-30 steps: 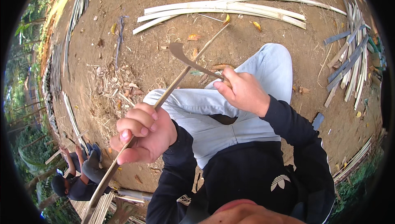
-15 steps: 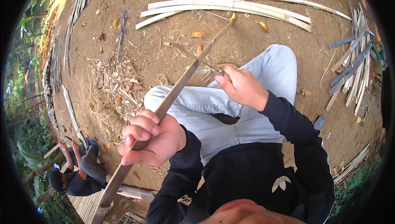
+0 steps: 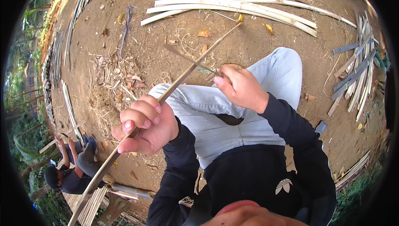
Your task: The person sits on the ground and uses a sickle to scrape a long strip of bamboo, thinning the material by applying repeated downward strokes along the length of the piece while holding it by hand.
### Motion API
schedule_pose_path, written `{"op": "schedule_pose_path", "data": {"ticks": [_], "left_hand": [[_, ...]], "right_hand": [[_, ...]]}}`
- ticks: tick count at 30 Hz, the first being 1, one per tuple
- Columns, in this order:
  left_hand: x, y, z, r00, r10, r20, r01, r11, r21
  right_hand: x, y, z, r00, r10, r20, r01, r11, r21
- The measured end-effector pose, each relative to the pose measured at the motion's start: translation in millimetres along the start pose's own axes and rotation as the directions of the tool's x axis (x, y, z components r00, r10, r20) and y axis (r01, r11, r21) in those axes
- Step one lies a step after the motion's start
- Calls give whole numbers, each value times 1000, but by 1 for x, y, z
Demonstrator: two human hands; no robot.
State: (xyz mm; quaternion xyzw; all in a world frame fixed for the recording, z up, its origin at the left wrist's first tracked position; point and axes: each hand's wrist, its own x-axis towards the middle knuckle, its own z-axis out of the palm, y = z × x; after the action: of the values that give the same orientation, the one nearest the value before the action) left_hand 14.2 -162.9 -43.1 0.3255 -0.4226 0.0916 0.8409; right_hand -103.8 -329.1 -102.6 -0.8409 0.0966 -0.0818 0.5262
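From afar, I see the left hand (image 3: 145, 124) curled round a strip (image 3: 176, 84) slanting from lower left to upper centre, likely to steady it; the right hand's (image 3: 243, 87) fingers wrap a knife (image 3: 179, 53) crossing it mid-frame, contact unclear.

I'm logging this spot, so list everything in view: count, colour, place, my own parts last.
Long strip: 1, brown, in the left hand
Curved blade: 1, dark, in the right hand
Pale strips: several, cream, on the ground ahead
Strip heap: 1, cream and grey, far right
Strand: 1, bluish, ahead left
Dry debris: 1 patch, tan, left
Fallen leaves: several, yellow-orange, scattered
Thin strips: many, greyish, upper left
Co-worker: 1, dark clothes, lower left
Greenery: uncounted, green, both sides
Ground: 1, brown, all around
Jeans: 1 pair, light blue, centre
Top: 1, black, bottom
Hands: 2, bare, black-sleeved, left and right of centre
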Motion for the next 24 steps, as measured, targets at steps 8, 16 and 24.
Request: {"op": "schedule_pose_path", "data": {"ticks": [8, 16, 24], "left_hand": [[56, 32, 36, 964, -215, 159, 225, 973, -46], [70, 27, 31, 935, -285, 212, 297, 955, -23], [99, -3, 41, 843, -264, 468, 384, 906, -179]], "right_hand": [[-30, -29, 1, 999, 39, 14, -41, 985, 168], [-20, -12, 4, 986, 165, -23, -156, 963, 221], [-30, -13, -8, 977, 212, -8, -206, 955, 213]]}}
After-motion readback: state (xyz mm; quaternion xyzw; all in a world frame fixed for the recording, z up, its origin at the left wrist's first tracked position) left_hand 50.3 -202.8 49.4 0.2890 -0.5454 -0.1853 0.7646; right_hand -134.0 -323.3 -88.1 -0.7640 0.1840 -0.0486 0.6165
